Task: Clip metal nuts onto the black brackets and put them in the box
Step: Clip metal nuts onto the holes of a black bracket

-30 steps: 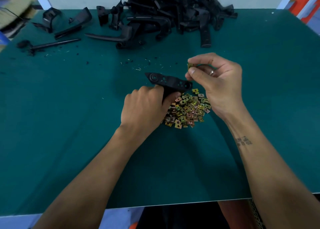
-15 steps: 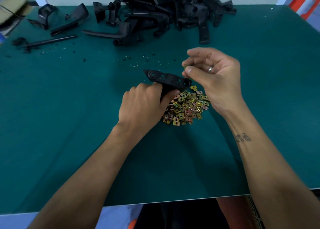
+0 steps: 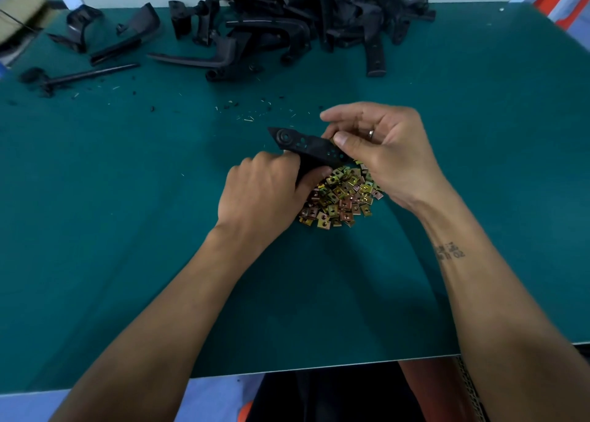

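The left hand (image 3: 261,195) grips a black bracket (image 3: 308,147) near the middle of the green surface (image 3: 127,230), its fingers curled round the bracket's lower part so that the flat perforated arm sticks out above the knuckles, pointing toward the far left corner. The right hand (image 3: 386,153) sits at the right end of that arm, thumb and forefinger pinched together on the bracket's edge; a small metal nut seems to be between them, but it is too hidden to tell for sure. A ring shows on one finger of this hand.

Just beneath both hands, touching the near side of the bracket, lies a heap of metal nuts (image 3: 341,198), square, gold and copper coloured, each with a hole. It rests a little right of the surface's centre.

Along the far edge a large pile of black brackets (image 3: 313,19) is stacked. A few loose black parts (image 3: 105,35) lie toward the far left corner, with a thin black rod (image 3: 79,76) beside them. Small black crumbs and pale slivers (image 3: 249,112) are scattered between the far pile and the hands.
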Available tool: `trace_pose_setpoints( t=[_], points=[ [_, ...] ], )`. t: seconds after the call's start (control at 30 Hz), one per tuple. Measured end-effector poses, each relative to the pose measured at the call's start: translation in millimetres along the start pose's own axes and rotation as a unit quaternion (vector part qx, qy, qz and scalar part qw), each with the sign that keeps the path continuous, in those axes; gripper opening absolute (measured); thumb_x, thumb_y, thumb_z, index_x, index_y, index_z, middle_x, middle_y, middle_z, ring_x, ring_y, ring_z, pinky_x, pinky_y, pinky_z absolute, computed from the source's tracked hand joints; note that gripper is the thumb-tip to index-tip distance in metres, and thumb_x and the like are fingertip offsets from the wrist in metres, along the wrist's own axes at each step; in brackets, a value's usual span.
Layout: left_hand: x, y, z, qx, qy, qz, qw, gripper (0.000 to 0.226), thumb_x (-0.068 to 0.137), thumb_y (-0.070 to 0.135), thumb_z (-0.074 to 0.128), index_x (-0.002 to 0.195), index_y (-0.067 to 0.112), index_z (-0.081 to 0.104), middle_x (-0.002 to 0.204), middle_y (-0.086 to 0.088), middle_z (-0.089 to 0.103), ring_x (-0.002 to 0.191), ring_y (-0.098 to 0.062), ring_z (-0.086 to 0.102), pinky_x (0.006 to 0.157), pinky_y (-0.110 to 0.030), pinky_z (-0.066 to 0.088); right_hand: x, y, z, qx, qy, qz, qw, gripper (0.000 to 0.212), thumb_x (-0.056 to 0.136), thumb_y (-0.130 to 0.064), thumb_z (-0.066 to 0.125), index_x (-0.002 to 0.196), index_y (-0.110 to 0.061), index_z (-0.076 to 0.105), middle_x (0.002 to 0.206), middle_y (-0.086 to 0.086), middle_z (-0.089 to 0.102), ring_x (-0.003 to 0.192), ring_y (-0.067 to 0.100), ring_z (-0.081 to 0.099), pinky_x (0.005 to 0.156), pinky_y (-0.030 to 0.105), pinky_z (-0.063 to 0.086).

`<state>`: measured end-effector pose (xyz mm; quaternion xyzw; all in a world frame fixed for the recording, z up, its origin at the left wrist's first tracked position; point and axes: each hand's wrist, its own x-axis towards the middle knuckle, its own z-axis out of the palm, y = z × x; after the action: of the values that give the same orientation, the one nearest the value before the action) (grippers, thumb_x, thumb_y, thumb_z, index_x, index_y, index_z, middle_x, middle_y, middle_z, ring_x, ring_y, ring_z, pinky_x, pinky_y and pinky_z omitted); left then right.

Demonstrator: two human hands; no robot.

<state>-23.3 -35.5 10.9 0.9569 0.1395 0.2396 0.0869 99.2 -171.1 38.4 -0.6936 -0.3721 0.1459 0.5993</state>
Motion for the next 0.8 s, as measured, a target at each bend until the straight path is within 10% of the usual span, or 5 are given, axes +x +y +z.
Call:
trace_pose_setpoints(
  t=[0.8],
  points=[
    [-0.2,-0.3,-1.8,-0.026,-0.011,-0.015,0.999,0.052,0.096,0.060,0.053,0.074,0.014,0.052,0.073,-0.018,0.065,0.066,-0.046,0.060,0.056,-0.041,0.041,1.1,-4.1,7.1,0.068,0.104,0.004,0.992,0.031,0.079,0.010,0.077,0.103,-0.009,0.074,0.082,0.000,0.076,0.081,0.015,0.072,0.079,0.025,0.056]
  ],
)
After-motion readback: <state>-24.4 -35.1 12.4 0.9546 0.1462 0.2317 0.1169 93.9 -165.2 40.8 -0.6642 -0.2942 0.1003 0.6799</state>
